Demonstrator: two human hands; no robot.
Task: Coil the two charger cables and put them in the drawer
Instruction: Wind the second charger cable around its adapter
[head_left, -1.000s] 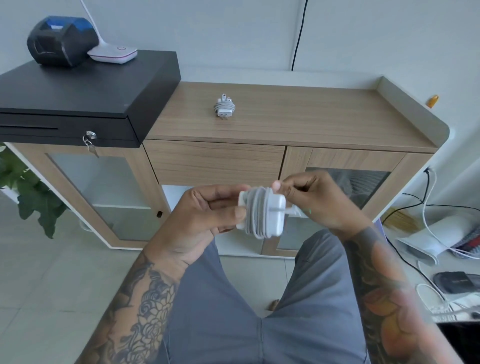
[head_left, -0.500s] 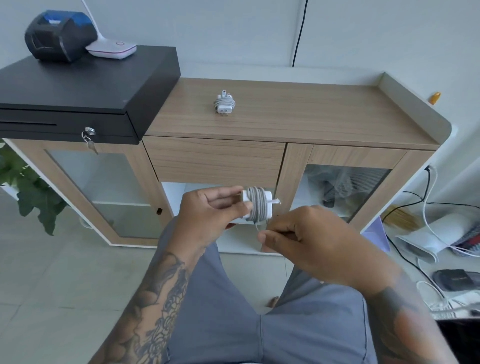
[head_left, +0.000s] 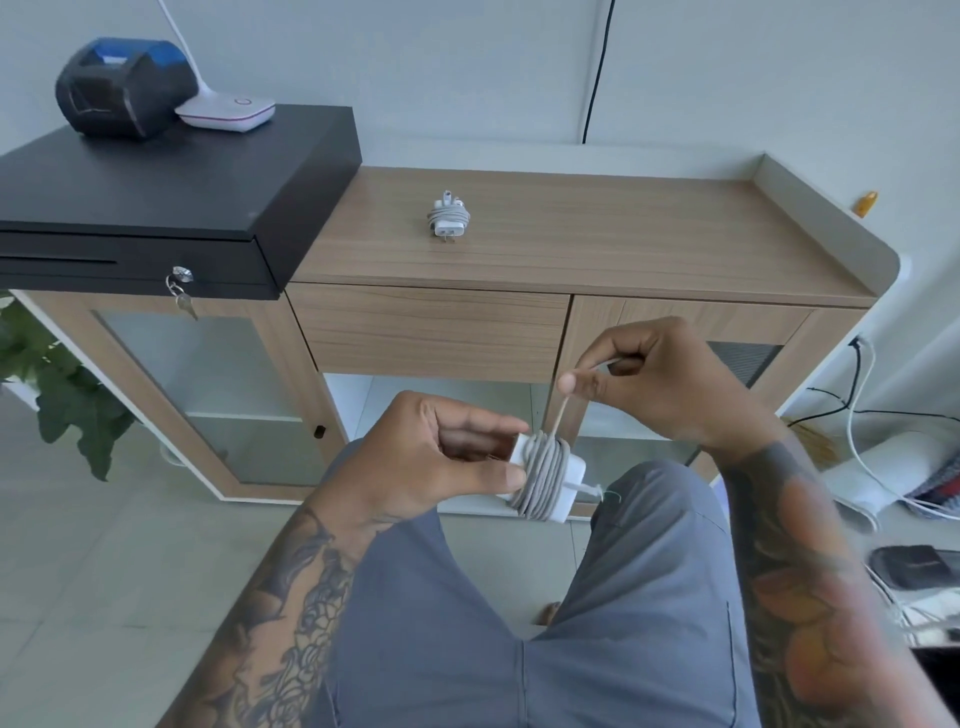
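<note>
My left hand (head_left: 447, 467) grips a white charger brick (head_left: 548, 480) above my lap, with grey cable wound around it in several turns. My right hand (head_left: 660, 384) is raised above and to the right of the brick and pinches the free end of that cable (head_left: 563, 410), which runs taut up from the coil. A second charger (head_left: 448, 218), coiled on itself, lies on the wooden cabinet top (head_left: 623, 244). The wooden drawer (head_left: 431, 332) sits shut below the top, just behind my hands.
A black cash drawer (head_left: 171, 208) with keys in its lock sits at the left of the cabinet, carrying a printer (head_left: 122, 85) and a white lamp base (head_left: 226, 111). Glass doors flank the open shelf. Cables and clutter lie on the floor at right; a plant (head_left: 57, 389) stands left.
My right hand rose from below the brick to above it, drawing the cable end up and over. The brick in my left hand dropped slightly lower toward my lap.
</note>
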